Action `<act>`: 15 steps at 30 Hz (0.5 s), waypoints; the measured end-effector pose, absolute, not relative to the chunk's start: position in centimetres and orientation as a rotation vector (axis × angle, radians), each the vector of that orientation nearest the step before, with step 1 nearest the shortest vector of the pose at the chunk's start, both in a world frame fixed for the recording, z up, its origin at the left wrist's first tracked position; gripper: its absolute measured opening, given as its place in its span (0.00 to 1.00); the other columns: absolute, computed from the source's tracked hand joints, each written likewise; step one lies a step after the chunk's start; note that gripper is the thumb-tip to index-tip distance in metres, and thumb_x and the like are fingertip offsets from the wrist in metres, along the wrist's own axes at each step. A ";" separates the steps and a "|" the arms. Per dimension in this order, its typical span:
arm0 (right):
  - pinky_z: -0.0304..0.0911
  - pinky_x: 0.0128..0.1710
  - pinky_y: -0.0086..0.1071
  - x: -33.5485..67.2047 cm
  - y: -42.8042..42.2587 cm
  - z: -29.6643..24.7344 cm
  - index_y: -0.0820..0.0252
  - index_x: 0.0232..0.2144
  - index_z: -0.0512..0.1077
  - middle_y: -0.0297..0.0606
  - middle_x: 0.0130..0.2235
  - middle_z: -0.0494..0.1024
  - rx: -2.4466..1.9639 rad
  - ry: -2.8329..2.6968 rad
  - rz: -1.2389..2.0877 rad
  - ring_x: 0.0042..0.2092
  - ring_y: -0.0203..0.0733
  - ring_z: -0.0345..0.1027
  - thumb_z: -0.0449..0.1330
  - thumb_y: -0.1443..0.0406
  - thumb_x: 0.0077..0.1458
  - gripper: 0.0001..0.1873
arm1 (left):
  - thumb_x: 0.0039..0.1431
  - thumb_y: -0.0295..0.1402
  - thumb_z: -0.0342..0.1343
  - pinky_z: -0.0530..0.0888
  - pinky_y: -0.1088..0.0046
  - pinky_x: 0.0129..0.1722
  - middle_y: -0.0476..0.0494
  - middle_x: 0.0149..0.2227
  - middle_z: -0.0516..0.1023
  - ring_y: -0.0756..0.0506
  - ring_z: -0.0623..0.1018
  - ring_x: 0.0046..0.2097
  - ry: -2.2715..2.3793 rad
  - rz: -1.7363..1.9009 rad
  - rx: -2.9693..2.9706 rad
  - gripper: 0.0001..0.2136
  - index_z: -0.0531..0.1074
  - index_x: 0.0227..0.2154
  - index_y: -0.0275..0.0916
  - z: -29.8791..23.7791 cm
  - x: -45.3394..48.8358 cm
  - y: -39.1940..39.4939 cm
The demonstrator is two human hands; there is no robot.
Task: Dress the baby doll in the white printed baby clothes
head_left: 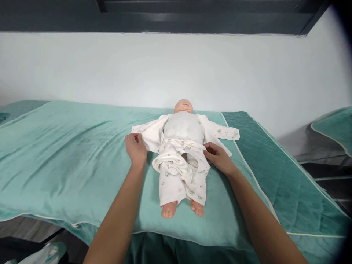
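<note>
A baby doll lies on its back on a teal blanket, head toward the wall, bare feet toward me. It wears white printed trousers, and an open white jacket is spread out under its torso. My left hand is closed in a pinch on the left flap of the jacket, beside the doll's hip. My right hand rests at the doll's right hip, fingers curled on the jacket's right flap near the trouser waistband.
The blanket covers a padded table with a darker quilted teal cover showing on the right. A white wall stands close behind. Another teal-covered surface sits at far right. Some printed cloth lies low at bottom left.
</note>
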State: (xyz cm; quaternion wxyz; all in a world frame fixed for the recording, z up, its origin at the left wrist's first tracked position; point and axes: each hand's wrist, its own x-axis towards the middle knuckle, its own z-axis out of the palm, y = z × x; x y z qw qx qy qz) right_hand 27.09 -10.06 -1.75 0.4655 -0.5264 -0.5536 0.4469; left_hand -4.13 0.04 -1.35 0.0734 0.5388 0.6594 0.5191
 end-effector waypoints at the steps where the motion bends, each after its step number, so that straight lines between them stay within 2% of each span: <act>1: 0.55 0.29 0.29 27.1 -10.1 -1.7 0.58 0.34 0.70 0.31 0.29 0.71 -1.294 -1.361 1.096 0.30 0.35 0.59 0.64 0.52 0.53 0.16 | 0.62 0.34 0.48 0.68 0.63 0.48 0.41 0.39 0.71 0.43 0.71 0.43 1.981 1.602 1.589 0.05 0.68 0.34 0.41 -1.4 -4.3 0.0; 5: 0.54 0.28 0.29 27.1 -10.1 -1.6 0.58 0.34 0.70 0.31 0.28 0.70 -1.310 -1.377 1.075 0.29 0.35 0.59 0.63 0.51 0.53 0.17 | 0.58 0.26 0.50 0.70 0.63 0.48 0.42 0.38 0.68 0.43 0.70 0.43 1.944 1.567 1.582 0.03 0.67 0.32 0.40 -1.5 -4.6 -0.2; 10: 0.54 0.29 0.29 27.2 -10.2 -1.8 0.58 0.35 0.70 0.31 0.28 0.71 -1.307 -1.379 1.075 0.29 0.35 0.59 0.63 0.52 0.54 0.16 | 0.49 0.15 0.46 0.68 0.60 0.53 0.38 0.43 0.66 0.41 0.71 0.47 1.947 1.581 1.638 0.15 0.69 0.34 0.39 -1.6 -4.4 -1.0; 13: 0.54 0.29 0.29 27.2 -10.1 -2.0 0.57 0.36 0.70 0.31 0.29 0.70 -1.300 -1.380 1.074 0.30 0.35 0.59 0.63 0.53 0.55 0.15 | 0.48 0.15 0.46 0.64 0.54 0.58 0.36 0.45 0.67 0.37 0.68 0.53 2.008 1.589 1.815 0.16 0.71 0.35 0.39 -1.2 -3.8 -1.7; 15: 0.53 0.29 0.29 27.2 -10.0 -2.1 0.57 0.37 0.70 0.31 0.30 0.70 -1.285 -1.379 1.075 0.30 0.35 0.58 0.62 0.53 0.55 0.15 | 0.51 0.18 0.48 0.64 0.56 0.58 0.37 0.46 0.69 0.38 0.68 0.54 1.864 1.593 1.965 0.14 0.72 0.36 0.40 -0.6 -3.1 -2.3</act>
